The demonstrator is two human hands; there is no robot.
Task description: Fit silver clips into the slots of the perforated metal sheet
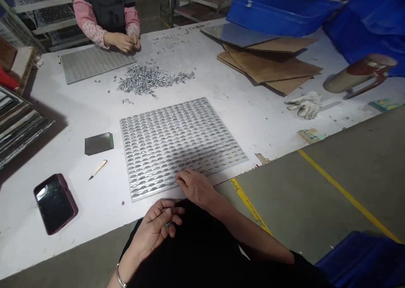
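A flat panel (177, 140) with rows of small leaf-shaped slots lies in front of me; many look dark grey, while some toward the right front corner look pale or golden. My right hand (198, 190) rests at its front edge, thumb and forefinger pinched together on a slot; whatever is between them is hidden. Just off the table edge, my left hand (158, 224) is palm up with curled fingers. A small grey glint shows among them, too small to name. Beyond the panel lies a pile of small silver leaf-shaped metal pieces (142, 79).
Across the table a person's hands (123, 42) meet beside another panel (95, 64). Left are a phone (55, 203), a dark plate (98, 143) and a pointed tool (98, 169). Right are cardboard sheets (268, 66), a blue bin (272, 13), a glove (306, 105) and a mug (351, 74).
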